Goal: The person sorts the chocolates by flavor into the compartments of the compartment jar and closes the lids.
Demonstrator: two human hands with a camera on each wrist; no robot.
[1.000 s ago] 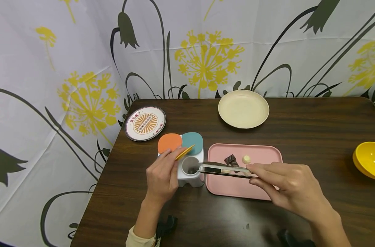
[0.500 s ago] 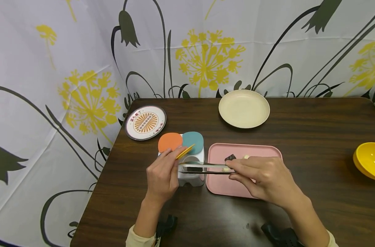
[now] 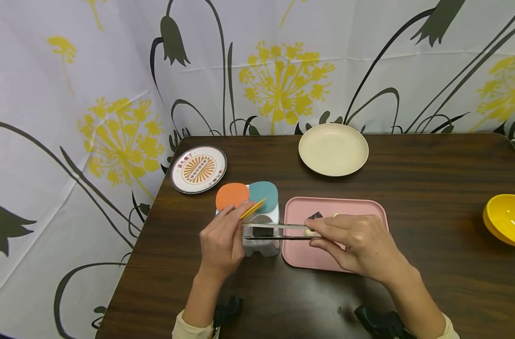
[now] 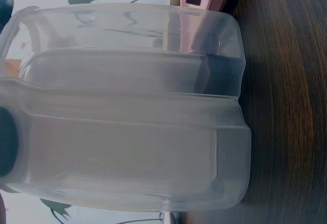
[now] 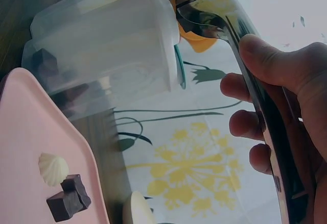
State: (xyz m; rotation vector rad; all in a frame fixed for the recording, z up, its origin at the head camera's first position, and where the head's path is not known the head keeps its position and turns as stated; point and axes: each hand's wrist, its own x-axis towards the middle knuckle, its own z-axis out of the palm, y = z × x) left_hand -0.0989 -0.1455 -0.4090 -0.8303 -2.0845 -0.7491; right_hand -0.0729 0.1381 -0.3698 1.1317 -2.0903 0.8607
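Note:
A translucent container (image 3: 261,249) with coloured lids stands left of centre. My left hand (image 3: 223,240) pinches a raised yellow lid (image 3: 254,210) over one of its compartments. Metal tongs (image 3: 293,227) lie level across that compartment's mouth, and my right hand (image 3: 359,242) grips them from the right. One tong arm ends in fork tines, seen in the right wrist view. Dark chunks (image 5: 45,62) show through the container wall. On the pink tray (image 3: 295,259) are dark brown cubes (image 5: 69,198) and a cream swirled piece (image 5: 53,169), partly hidden by my right hand in the head view.
The container's orange lid (image 3: 232,195) and teal lid (image 3: 264,195) lie flat on top. Behind stand a patterned plate (image 3: 199,169) and a cream plate (image 3: 333,149). Yellow bowls (image 3: 505,221) sit at the far right of the brown table (image 3: 431,188).
My right hand has moved left with the tongs, so their ends now reach past the container's open mouth, near the left hand. The left hand and raised lid have stayed put.

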